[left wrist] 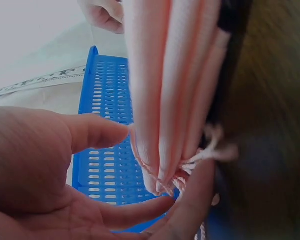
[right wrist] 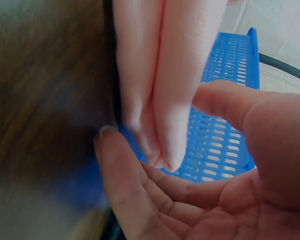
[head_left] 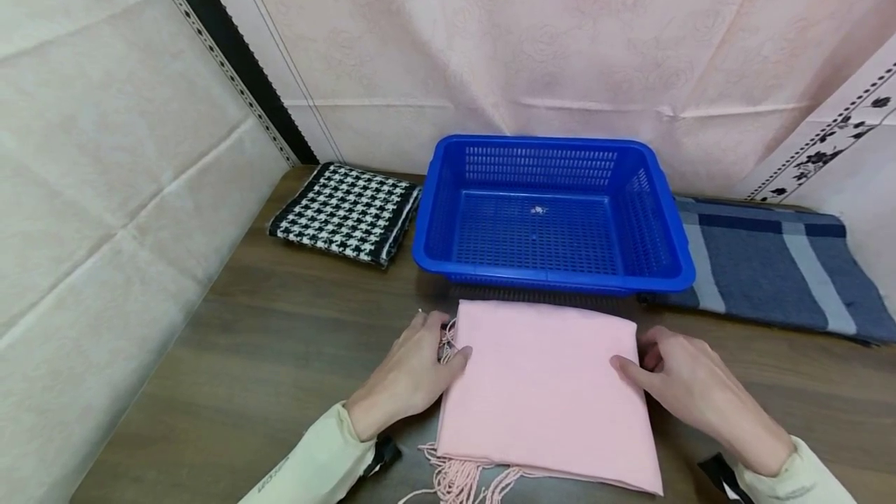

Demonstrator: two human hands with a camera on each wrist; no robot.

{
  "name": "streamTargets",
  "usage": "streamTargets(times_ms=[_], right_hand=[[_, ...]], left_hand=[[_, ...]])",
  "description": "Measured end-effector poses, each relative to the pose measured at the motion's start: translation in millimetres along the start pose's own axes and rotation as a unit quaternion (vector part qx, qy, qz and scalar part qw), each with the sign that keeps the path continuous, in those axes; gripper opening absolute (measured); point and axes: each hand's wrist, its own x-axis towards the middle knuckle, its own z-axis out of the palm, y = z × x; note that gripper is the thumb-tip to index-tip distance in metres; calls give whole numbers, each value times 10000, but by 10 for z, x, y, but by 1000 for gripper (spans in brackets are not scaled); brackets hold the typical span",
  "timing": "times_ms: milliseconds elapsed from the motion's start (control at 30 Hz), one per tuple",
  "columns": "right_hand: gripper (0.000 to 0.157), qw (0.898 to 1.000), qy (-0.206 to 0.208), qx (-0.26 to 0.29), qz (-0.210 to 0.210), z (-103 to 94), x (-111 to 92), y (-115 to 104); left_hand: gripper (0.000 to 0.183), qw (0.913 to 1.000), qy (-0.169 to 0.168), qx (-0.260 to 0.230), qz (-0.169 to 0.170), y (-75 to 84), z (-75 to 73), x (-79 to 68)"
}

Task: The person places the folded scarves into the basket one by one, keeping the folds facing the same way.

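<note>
A pink fringed scarf (head_left: pixel 546 395), folded into a thick rectangle, lies between both hands in the head view. My left hand (head_left: pixel 413 372) grips its left side, thumb on the top layer and fingers curled round the edge by the fringe. At the opposite side, my right hand (head_left: pixel 689 379) holds the edge with its thumb on top. The left wrist view shows stacked folds of the scarf (left wrist: pixel 165 90) between thumb and fingers. In the right wrist view, rounded folds (right wrist: pixel 172 90) sit inside the right hand's grasp, with the index fingertip low beside the tabletop.
Just beyond the scarf stands a blue plastic basket (head_left: pixel 682 255) with slotted walls. A folded black-and-white houndstooth cloth (head_left: pixel 346 212) lies to its left, a folded blue-grey striped cloth (head_left: pixel 763 263) to its right. Patterned fabric (head_left: pixel 532 37) hangs behind the wooden table (head_left: pixel 231 387).
</note>
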Motion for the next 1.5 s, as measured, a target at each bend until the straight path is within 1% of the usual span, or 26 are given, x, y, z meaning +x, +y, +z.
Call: streamTargets(times_ms=[100,233,367,533,667,733,867,933,1000,1133,1233,1300,1433,1500], right_hand=[[44,9996,-248,83,46,21,5,-22],[41,9993,-358,93,49,37,6,-39],[40,9990,-427,122,44,43,11,-23],[42,9978,-578,329,59,47,12,-5],[43,9969,-625,479,32,42,-6,-4],[44,9961,-672,564,71,42,-13,-9],[49,9912,-908,953,168,40,-15,-21],[53,9868,-1045,1223,161,36,-15,-15],[55,9832,-1133,1430,105,29,-10,-1],[58,9822,-1183,1456,121,25,-3,30],[58,9828,-1165,1425,148,22,-13,39],[60,9810,-1205,1511,137,23,-12,39],[65,9775,-1292,1656,177,37,6,26],[67,9767,-1310,1693,164,45,13,22]], left_hand=[[52,9999,29,38,113,-10,8,-5],[44,9996,84,107,252,-21,28,-13],[38,9995,66,166,264,-26,41,-19],[33,9993,-10,131,347,-24,48,-19],[27,9990,44,123,429,-24,40,-29],[29,9989,57,143,449,-24,34,-34],[36,9991,1,208,377,-13,36,-49],[36,9992,-52,223,328,-1,48,-62],[40,9994,-102,194,256,13,64,-73],[47,9997,-152,49,174,48,105,-78],[40,9996,-145,-99,212,73,119,-71],[39,9995,-175,-198,177,75,115,-73],[45,9992,-253,-319,-19,64,90,-75],[44,9991,-264,-331,-88,54,82,-69]])
